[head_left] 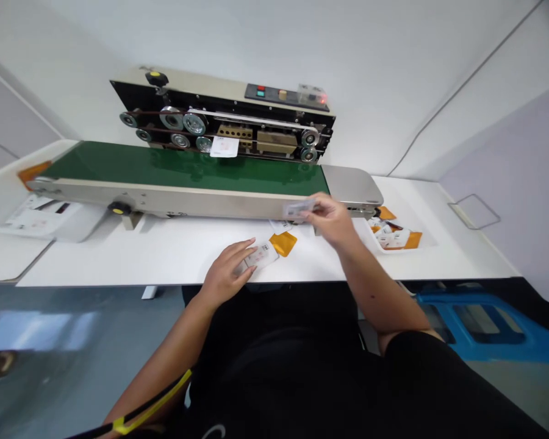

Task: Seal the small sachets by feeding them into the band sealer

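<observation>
My right hand [332,221] pinches a small flat sachet [296,208] by its right end, just in front of the conveyor's near edge; the sachet is blurred. My left hand [227,268] lies on the table with fingers spread over a white printed sachet [266,252]. A gold sachet [283,244] rests beside it, and another white sachet [280,227] lies partly under the conveyor's edge. On the sealing machine [224,116], a white printed sachet [224,147] stands upright at the rollers, above the green belt [174,167].
A white tray [427,239] of gold and white sachets stands at the right. Another bin [89,227] with white sachets and a gold one sits below the belt's left end. A black knob [119,208] juts from the conveyor's front. A blue plastic object [489,326] is at lower right.
</observation>
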A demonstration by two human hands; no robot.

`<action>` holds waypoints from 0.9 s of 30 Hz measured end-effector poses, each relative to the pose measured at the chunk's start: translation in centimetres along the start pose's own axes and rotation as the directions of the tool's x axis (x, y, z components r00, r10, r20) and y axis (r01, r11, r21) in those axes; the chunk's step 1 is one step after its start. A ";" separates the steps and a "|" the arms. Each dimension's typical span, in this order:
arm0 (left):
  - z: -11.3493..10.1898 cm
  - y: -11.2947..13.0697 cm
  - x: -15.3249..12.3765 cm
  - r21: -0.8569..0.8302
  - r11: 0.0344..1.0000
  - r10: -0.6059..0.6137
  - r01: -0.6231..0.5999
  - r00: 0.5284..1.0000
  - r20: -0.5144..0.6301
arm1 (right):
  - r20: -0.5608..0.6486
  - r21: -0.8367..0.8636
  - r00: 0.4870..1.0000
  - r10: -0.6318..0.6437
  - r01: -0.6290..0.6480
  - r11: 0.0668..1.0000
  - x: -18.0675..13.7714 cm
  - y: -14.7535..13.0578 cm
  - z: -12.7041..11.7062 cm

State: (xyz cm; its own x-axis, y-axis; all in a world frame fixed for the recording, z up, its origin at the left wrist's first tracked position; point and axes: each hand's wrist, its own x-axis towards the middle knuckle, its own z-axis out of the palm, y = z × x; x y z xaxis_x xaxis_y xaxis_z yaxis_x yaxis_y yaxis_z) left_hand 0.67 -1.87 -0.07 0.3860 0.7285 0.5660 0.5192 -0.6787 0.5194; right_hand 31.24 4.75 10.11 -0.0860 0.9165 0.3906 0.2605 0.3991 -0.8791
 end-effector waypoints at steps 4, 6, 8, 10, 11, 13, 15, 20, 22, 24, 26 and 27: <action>0.1 0.0 0.2 -0.018 1.000 -0.023 0.023 1.000 -0.014 | -0.145 -0.543 0.942 -0.304 0.181 0.820 5.0 -0.6 -5.9; 0.2 -0.1 0.3 -0.019 0.999 -0.031 0.031 0.999 -0.009 | -0.141 -0.688 0.929 -0.343 0.158 0.709 7.3 0.4 -7.7; 0.2 -0.2 0.5 -0.008 1.000 -0.017 0.017 1.000 0.021 | -0.146 -0.752 0.933 -0.328 0.111 0.650 9.1 1.6 -8.8; 0.3 -0.4 0.6 0.020 1.000 0.012 -0.014 0.998 0.065 | -0.179 -0.757 0.940 -0.290 0.056 0.651 10.4 2.6 -9.3; 0.4 -0.5 0.6 0.040 0.999 0.026 -0.029 0.996 0.086 | -0.205 -0.740 0.941 -0.268 0.031 0.672 10.8 2.9 -9.5; 0.5 -0.7 0.6 0.083 0.995 0.042 -0.052 0.992 0.116 | -0.245 -0.676 0.943 -0.225 0.000 0.737 11.5 3.2 -9.5; 0.7 -0.9 0.6 0.118 0.991 0.049 -0.065 0.990 0.132 | -0.244 -0.591 0.952 -0.187 0.006 0.806 12.1 3.4 -9.4; 0.8 -1.0 0.5 0.173 0.981 0.055 -0.090 0.978 0.200 | -0.093 -0.411 0.989 -0.114 0.066 0.909 14.4 3.7 -9.2; 0.8 -0.9 0.6 0.186 0.978 0.046 -0.091 0.972 0.232 | -0.026 -0.418 0.996 -0.089 0.070 0.906 15.1 3.5 -9.2; 0.8 -0.8 0.7 0.187 0.979 0.030 -0.079 0.967 0.253 | -0.016 -0.492 0.994 -0.108 0.086 0.866 15.0 2.9 -9.0; 0.8 -0.7 0.8 0.175 0.982 0.019 -0.069 0.962 0.271 | -0.076 -0.597 0.977 -0.201 0.117 0.794 13.6 2.0 -8.4; 0.8 -0.6 0.8 0.164 0.984 0.022 -0.070 0.960 0.280 | -0.111 -0.638 0.958 -0.265 0.135 0.758 12.4 1.5 -7.8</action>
State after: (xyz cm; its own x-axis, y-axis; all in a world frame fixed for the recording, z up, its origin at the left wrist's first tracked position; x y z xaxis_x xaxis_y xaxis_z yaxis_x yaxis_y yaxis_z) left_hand 1.25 -0.77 -0.42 0.5954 0.7104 0.3753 0.6089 -0.7037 0.3661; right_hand 38.04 16.52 15.79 -0.0443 0.7694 0.6373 0.7994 0.4099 -0.4392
